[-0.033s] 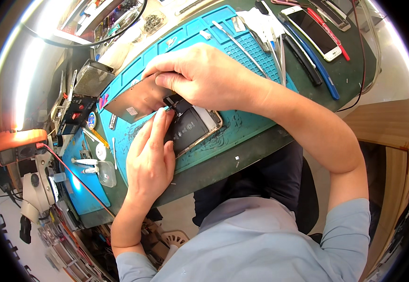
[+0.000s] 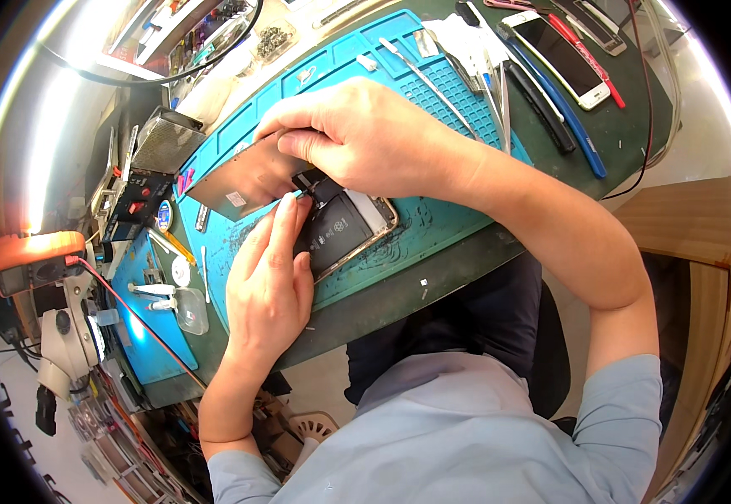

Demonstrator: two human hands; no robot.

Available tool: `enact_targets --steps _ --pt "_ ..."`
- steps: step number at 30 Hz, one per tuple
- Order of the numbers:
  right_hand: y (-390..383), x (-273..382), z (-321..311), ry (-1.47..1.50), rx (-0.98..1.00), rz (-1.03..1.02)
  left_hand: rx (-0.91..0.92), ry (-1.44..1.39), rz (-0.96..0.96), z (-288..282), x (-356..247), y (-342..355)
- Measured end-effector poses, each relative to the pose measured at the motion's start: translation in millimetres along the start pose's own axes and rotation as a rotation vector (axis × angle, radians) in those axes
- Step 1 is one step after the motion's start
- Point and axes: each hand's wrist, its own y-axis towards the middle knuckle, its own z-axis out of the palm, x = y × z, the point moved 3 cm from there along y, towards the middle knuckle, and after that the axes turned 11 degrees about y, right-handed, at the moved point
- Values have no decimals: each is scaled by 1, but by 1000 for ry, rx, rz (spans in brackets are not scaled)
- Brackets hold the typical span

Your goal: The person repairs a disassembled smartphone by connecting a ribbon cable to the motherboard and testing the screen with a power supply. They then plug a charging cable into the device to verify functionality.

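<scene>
Turquoise rubbery mat (image 2: 449,227) below, I see the right hand (image 2: 357,126) pinching a coppery rectangular panel (image 2: 235,181), part-hiding the opened black phone (image 2: 336,233), left hand's (image 2: 269,294) fingers together, grip unclear.

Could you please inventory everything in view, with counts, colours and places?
Table: 1, dark green, centre
Large mat: 1, blue, on table
Open phone: 1, black inside, on large mat
Panel: 1, metallic brown, tilted beside open phone
White phone: 1, white, dark screen, upper right
Red pen: 1, red, beside white phone
Clear box: 1, transparent, left
Meter: 1, orange and grey, far left
Meter lead: 1, red, left
Cabinet: 1, light brown, right
Small tools and parts: too crowded to count, mixed colours, mostly top
Left hand: 1, bare, fingertips near panel's lower edge
Right hand: 1, bare, holding panel's upper edge
</scene>
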Motion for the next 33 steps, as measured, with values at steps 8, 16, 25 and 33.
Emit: enact_targets --steps 8,16,25,33 --pt "0 -3 2 8 -19 -21 1 17 6 0 -2 -1" --pt "1 -2 4 7 1 -50 9 50 13 -2 -4 1" --pt "0 -3 2 16 -4 -62 68 69 15 -3 -4 3" --pt "0 -5 3 24 2 -54 76 85 27 0 -1 1"
